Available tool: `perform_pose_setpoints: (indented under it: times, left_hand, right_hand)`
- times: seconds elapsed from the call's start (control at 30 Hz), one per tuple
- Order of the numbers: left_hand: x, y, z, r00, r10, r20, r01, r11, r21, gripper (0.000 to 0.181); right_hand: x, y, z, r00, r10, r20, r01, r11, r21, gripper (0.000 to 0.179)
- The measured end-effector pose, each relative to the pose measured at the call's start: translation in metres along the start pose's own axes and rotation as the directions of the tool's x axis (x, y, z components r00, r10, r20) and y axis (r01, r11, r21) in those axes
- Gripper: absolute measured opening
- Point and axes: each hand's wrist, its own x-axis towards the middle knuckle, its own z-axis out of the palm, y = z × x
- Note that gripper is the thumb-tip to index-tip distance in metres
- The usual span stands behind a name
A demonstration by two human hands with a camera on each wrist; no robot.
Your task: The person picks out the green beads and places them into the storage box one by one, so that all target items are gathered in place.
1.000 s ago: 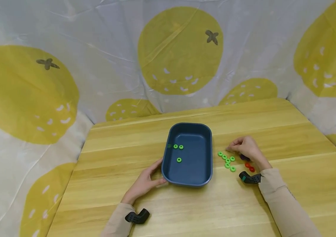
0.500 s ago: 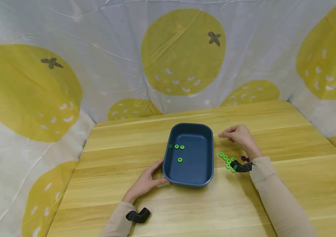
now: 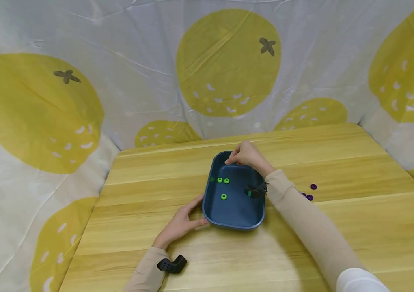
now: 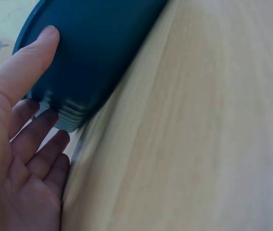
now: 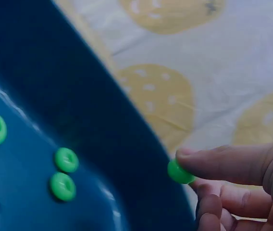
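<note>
A dark blue rectangular tray (image 3: 234,213) lies on the wooden table, with three small green rings (image 3: 223,196) on its floor. My left hand (image 3: 177,225) holds the tray's near left corner; in the left wrist view the thumb (image 4: 35,53) lies on one wall and the fingers reach round the corner. Over the tray's far end is my right hand (image 3: 247,155), pinching another green ring (image 5: 179,172) between thumb and fingers, close to the rim in the right wrist view.
Several purple rings (image 3: 313,186) lie on the table (image 3: 367,162) right of the tray, partly behind the right sleeve (image 3: 302,219). Black devices (image 3: 172,264) sit on both wrists. A fruit-printed cloth (image 3: 148,61) hangs behind the table.
My right hand has moved left from the loose rings to above the tray's far end, a green ring in its fingers. Its sleeve now hides the green and red rings. The left hand stays put.
</note>
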Motion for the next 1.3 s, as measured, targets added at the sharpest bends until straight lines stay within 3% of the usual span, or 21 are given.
perform_pose_setpoints:
  times: [0.2, 0.4, 0.57, 0.67, 0.8, 1.3]
  left_hand:
    - [0.001, 0.001, 0.004, 1.0, 0.009, 0.012, -0.009, 1.0, -0.015, 0.078]
    - [0.0, 0.004, 0.007, 1.0, -0.013, 0.008, 0.013, 1.0, -0.023, 0.079]
    - [-0.003, 0.024, 0.002, 0.999, -0.037, 0.02, 0.037, 0.999, -0.006, 0.078]
    - [-0.002, 0.023, 0.002, 0.999, -0.034, 0.018, 0.034, 0.999, -0.01, 0.077]
    - [-0.001, 0.005, 0.004, 1.0, -0.023, 0.003, 0.023, 1.0, -0.006, 0.078]
    - [-0.001, 0.005, 0.003, 0.999, -0.032, 0.011, 0.032, 0.999, -0.024, 0.08]
  right_hand:
    - [0.015, 0.006, 0.022, 0.997, 0.026, 0.068, -0.016, 0.99, -0.14, 0.023]
    - [0.018, 0.009, 0.03, 0.993, 0.065, 0.094, -0.047, 0.982, -0.181, 0.019]
    - [0.021, 0.007, 0.032, 0.99, 0.089, 0.109, -0.062, 0.971, -0.232, 0.019]
    - [0.021, 0.005, 0.033, 0.987, 0.103, 0.125, -0.067, 0.963, -0.26, 0.015]
    - [0.021, 0.004, 0.035, 0.983, 0.118, 0.144, -0.074, 0.957, -0.281, 0.014]
    - [0.018, 0.004, 0.031, 0.99, 0.064, 0.122, -0.031, 0.966, -0.256, 0.024]
